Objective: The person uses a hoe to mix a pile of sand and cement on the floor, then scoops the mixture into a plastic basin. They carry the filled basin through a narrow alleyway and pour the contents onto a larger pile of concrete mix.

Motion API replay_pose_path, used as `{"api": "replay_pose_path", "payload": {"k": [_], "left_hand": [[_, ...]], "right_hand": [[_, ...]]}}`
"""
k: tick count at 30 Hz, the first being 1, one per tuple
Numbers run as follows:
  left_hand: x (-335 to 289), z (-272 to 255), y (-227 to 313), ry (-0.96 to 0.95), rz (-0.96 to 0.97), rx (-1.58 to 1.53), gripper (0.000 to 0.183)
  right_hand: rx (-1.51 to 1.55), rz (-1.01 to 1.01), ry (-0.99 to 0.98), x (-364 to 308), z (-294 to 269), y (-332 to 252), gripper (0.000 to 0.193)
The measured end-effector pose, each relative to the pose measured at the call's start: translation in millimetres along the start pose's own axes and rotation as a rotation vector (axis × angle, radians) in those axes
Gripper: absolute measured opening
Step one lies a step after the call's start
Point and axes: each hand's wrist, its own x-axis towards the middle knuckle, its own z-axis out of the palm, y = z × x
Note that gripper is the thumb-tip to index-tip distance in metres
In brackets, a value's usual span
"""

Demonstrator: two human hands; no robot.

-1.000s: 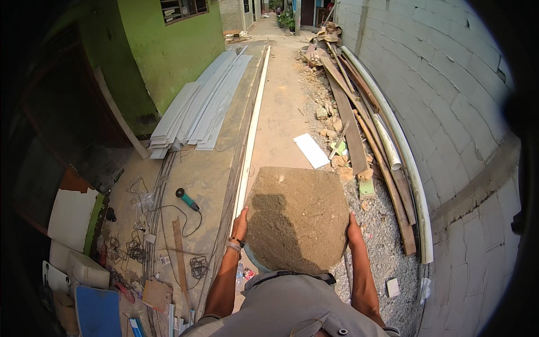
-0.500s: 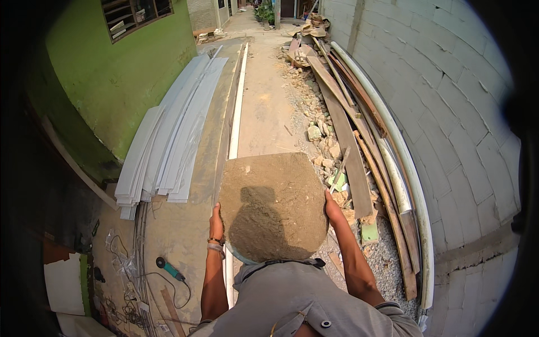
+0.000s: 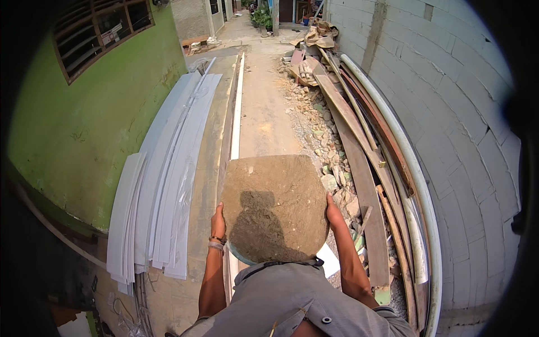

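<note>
Head view: smooth flat panels (image 3: pixel 168 174); the left hand (image 3: pixel 218 223) clasping a rounded tub (image 3: pixel 240 256) of grainy brown sand (image 3: pixel 297 202), just ahead of the grey shirt (image 3: pixel 286 289); the right hand (image 3: pixel 333 214) clasping its other side; jagged rubble (image 3: pixel 329 181); wooden planks (image 3: pixel 369 224).

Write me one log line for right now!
left hand: holds container, left side; right hand: holds its right side; load: brown sandy material; left: pale panels; right: planks
</note>
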Motion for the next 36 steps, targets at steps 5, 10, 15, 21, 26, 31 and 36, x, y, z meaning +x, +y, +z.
{"api": "replay_pose_path", "payload": {"k": [5, 10, 15, 21, 26, 31, 36], "left_hand": [[152, 47, 18, 0.007, -0.142, 0.221, 0.067], [307, 136, 32, -0.004, -0.214, 0.147, 0.062], [489, 232, 83, -0.045, -0.137, 0.276, 0.063], [676, 340, 113, -0.207, -0.164, 0.162, 0.076], [852, 428, 120, -0.201, -0.219, 0.271, 0.073], [1002, 520, 142, -0.201, -0.099, 0.252, 0.08], [1149, 600, 168, -0.19, -0.242, 0.247, 0.083]], "right_hand": [[0.081, 0.138, -0.159, 152, 32, -82, 0.079], [-0.046, 0.115, -0.087, 320, 69, -148, 0.075], [0.026, -0.045, -0.052, 496, 118, -205, 0.077], [0.196, 0.092, -0.045, 660, 152, -294, 0.076], [0.048, 0.08, 0.061, 819, 190, -369, 0.076], [-0.027, 0.054, 0.116, 980, 217, -454, 0.077], [0.066, 0.124, 0.028, 1134, 249, -535, 0.076]]}}
